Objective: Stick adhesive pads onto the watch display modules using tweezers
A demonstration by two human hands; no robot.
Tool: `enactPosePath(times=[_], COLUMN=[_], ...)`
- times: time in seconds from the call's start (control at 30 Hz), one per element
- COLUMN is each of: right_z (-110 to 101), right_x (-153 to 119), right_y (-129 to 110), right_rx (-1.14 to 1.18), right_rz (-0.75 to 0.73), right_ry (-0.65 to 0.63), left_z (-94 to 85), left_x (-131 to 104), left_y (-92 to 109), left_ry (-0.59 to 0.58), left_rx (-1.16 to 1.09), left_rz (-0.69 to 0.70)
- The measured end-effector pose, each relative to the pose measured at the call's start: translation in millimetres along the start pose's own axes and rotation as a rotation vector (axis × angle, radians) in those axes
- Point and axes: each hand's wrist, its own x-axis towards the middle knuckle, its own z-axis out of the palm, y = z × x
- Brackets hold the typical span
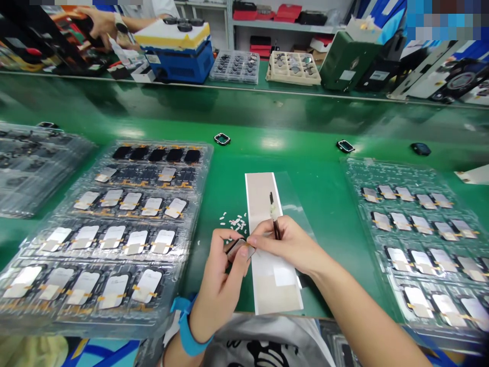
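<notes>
My left hand (221,280), with a blue wrist strap (186,326), pinches a small watch display (240,245) between thumb and fingers. My right hand (292,247) holds dark tweezers (276,228) in its palm, their far end pointing up and away. Its thumb and forefinger meet at the display's near-right edge; what they pinch there is too small to make out. Beneath the hands lies a long strip of backing paper (263,191) with a white border. Small white peeled pieces (238,223) are scattered to its left.
Clear trays of similar displays stand at the left (179,196) and right (376,242). More stacked trays (34,173) are at far left. Watch frames (222,138) lie along the back. A raised shelf holds a blue machine (183,58) and part boxes (235,66). A person's hand (101,23) shows beyond.
</notes>
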Motion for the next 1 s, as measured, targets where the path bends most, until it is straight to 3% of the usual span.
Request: enactPosePath(times=[0.17,0.37,0.47,0.77,1.0], right_z=[7,13,15,16,17], right_x=[-1,-5,-6,-5,-6], right_y=[4,3,3,5,5], right_rx=[0.011,-0.301,-0.339,-0.335,-0.340], right_rz=[-0.020,-0.193,-0.242,-0.230,-0.193], right_ry=[0.014,0.133,0.148,0.175,0.166], left_z=[-0.2,1.9,2.0,0.8,2.4], left_x=[0,1,1,2,2], left_y=[3,3,2,-1,3], left_ry=[-0.003,-0.024,-0.021,-0.018,0.009], left_rx=[-0.073,-0.104,-0.093,-0.047,-0.102], left_rz=[-0.030,-0.049,-0.054,-0.030,-0.088])
